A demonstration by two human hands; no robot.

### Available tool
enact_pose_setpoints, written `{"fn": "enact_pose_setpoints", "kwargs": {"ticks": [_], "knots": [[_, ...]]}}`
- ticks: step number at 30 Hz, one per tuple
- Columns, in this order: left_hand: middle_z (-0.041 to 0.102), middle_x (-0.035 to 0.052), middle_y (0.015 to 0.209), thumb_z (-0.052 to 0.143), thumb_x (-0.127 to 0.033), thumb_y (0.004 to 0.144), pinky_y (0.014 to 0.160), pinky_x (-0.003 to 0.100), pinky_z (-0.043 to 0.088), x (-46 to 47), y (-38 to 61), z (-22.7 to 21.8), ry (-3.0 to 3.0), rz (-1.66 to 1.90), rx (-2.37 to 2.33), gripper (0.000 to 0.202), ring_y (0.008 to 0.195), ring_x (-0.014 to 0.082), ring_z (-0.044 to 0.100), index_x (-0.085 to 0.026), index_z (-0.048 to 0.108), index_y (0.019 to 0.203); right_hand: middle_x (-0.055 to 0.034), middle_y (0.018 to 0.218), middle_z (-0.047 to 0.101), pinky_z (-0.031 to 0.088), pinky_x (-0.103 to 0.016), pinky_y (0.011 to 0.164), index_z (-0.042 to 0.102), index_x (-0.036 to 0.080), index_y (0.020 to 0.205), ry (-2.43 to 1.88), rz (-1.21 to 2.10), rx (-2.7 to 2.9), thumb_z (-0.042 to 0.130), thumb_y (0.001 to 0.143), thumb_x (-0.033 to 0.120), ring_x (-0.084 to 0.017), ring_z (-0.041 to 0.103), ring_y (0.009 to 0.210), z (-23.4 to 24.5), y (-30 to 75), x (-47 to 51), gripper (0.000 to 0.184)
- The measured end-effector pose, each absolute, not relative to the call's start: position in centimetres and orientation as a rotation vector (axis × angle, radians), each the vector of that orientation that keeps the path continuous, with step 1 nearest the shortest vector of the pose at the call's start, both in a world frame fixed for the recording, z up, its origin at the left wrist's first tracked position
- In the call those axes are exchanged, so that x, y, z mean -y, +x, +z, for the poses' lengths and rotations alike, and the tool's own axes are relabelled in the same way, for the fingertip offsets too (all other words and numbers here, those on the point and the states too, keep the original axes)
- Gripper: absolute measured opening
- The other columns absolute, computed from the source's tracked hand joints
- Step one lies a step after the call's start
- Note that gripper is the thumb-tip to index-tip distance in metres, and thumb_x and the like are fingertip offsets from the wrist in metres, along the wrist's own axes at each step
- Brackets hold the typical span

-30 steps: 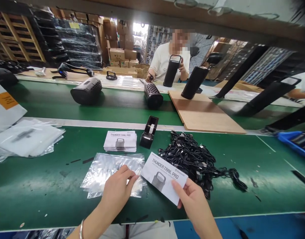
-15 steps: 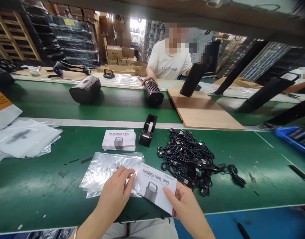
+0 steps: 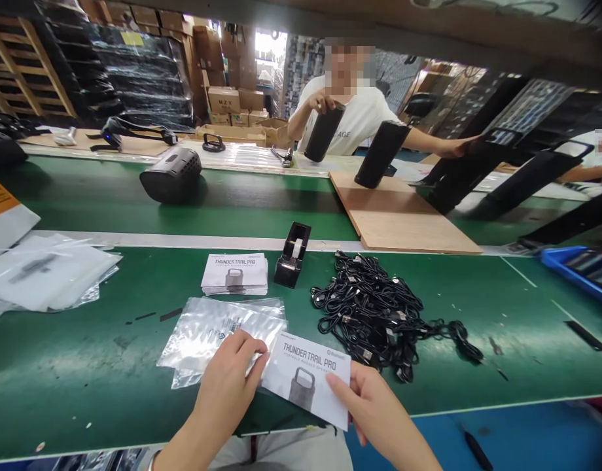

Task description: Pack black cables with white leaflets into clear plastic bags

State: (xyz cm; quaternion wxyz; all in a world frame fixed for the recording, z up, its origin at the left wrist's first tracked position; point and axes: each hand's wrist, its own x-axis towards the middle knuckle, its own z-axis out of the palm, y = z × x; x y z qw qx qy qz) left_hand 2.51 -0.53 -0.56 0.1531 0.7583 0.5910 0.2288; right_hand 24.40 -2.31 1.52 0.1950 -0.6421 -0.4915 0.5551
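Observation:
My right hand (image 3: 374, 402) grips the right edge of a white printed booklet (image 3: 325, 383), thumb on top. The booklet reads "THUNDER TRAIL PRO" and shows a picture of a speaker. Its left end meets the mouth of a clear plastic bag (image 3: 197, 340), whose edge my left hand (image 3: 235, 376) pinches between thumb and curled fingers. More clear bags lie under that one. A stack of matching booklets (image 3: 235, 273) sits just beyond the bags. Right of the booklet spreads a heap of coiled black cables (image 3: 367, 307).
Beyond the booklets stands a black tape dispenser (image 3: 292, 255). More plastic bags (image 3: 50, 271) lie at left. A speaker (image 3: 171, 175), a wooden board (image 3: 404, 219) and several upright dark speakers occupy the far strip. A co-worker (image 3: 347, 108) handles speakers opposite. A blue tray (image 3: 556, 261) stands right.
The booklet has shifted slightly down with my right hand and its left end now overlaps the bag's mouth. The co-worker has lifted a speaker upright and stretched the other arm sideways.

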Motion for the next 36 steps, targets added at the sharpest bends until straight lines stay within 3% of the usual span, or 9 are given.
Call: {"fn": "enact_pose_setpoints", "kwargs": {"ticks": [9,14,17,22,25,28,31,33,36], "knots": [[0.057,0.0033,0.081,0.056,-0.035,0.078,0.064,0.034,0.047,0.9,2.6,-0.9,2.218,0.644,-1.664,0.015,0.076,0.0212,0.056,-0.021,0.057,0.084,0.0048,0.053,0.052,0.025,-0.015,0.032,0.058,0.013,0.101,-1.561,1.715,1.291,0.048,0.081,0.041,-0.004,0.036,0.033,1.3,23.3,0.9,0.036],[0.056,0.0022,0.079,0.044,-0.026,0.085,0.062,0.030,0.046,0.8,2.2,-0.7,2.217,0.621,-1.665,0.017,0.073,0.0182,0.056,-0.022,0.059,0.078,0.0008,0.058,0.059,0.041,-0.018,0.050,0.061,0.012,0.091,-1.268,1.982,1.291,0.051,0.081,0.036,-0.008,0.052,0.050,2.4,23.9,1.0,0.028],[0.056,0.0016,0.079,0.044,-0.027,0.084,0.063,0.028,0.047,0.7,1.9,0.2,2.124,0.664,-1.661,0.017,0.074,0.0173,0.056,-0.023,0.058,0.076,-0.0009,0.058,0.061,0.043,-0.019,0.051,0.060,0.011,0.076,-1.302,1.936,1.227,0.058,0.075,0.035,-0.008,0.054,0.049,2.0,22.7,0.1,0.024],[0.054,-0.0002,0.075,0.044,-0.032,0.084,0.055,0.024,0.046,0.6,1.7,1.3,1.951,0.690,-1.641,0.018,0.063,0.0140,0.055,-0.023,0.057,0.076,0.0003,0.058,0.061,0.037,-0.017,0.039,0.060,0.012,0.078,-1.486,1.551,1.522,0.054,0.076,0.026,-0.008,0.051,0.039,0.2,17.5,-1.9,0.015],[0.054,-0.0001,0.074,0.043,-0.033,0.084,0.056,0.024,0.046,0.4,1.4,1.2,1.893,0.727,-1.611,0.019,0.063,0.0138,0.054,-0.023,0.056,0.077,-0.0005,0.074,0.066,0.043,-0.019,0.050,0.066,0.019,0.085,-1.432,1.270,1.859,0.048,0.080,0.018,-0.011,0.058,0.054,0.9,16.1,-2.7,0.018],[0.054,-0.0001,0.073,0.043,-0.034,0.083,0.057,0.025,0.047,0.1,0.9,0.8,1.866,0.727,-1.620,0.019,0.061,0.0138,0.053,-0.022,0.054,0.074,-0.0035,0.089,0.064,0.045,-0.024,0.064,0.065,0.024,0.096,-1.557,0.593,2.326,0.044,0.083,0.011,-0.017,0.060,0.079,2.9,17.9,-4.3,0.027],[0.054,-0.0003,0.073,0.043,-0.035,0.083,0.055,0.025,0.046,-0.1,0.7,0.6,1.841,0.694,-1.632,0.020,0.060,0.0138,0.053,-0.022,0.053,0.070,-0.0150,0.101,0.058,0.044,-0.032,0.064,0.064,0.015,0.097,-1.791,-0.036,2.541,0.046,0.079,0.004,-0.027,0.055,0.090,4.7,21.2,-7.1,0.028],[0.055,-0.0002,0.073,0.043,-0.036,0.083,0.055,0.025,0.047,-0.1,0.8,0.7,1.828,0.697,-1.640,0.021,0.060,0.0141,0.054,-0.022,0.053,0.071,-0.0165,0.093,0.060,0.042,-0.034,0.068,0.067,0.012,0.081,-1.748,-0.059,2.634,0.050,0.076,0.002,-0.028,0.053,0.090,5.4,23.1,-9.1,0.020],[0.054,-0.0003,0.071,0.042,-0.037,0.083,0.055,0.026,0.046,-0.1,1.1,0.8,1.807,0.706,-1.650,0.021,0.060,0.0147,0.054,-0.023,0.053,0.073,-0.0092,0.080,0.063,0.040,-0.031,0.073,0.066,0.016,0.068,-1.597,0.062,2.722,0.059,0.075,0.008,-0.023,0.054,0.085,5.8,25.0,-11.3,0.013]]}}
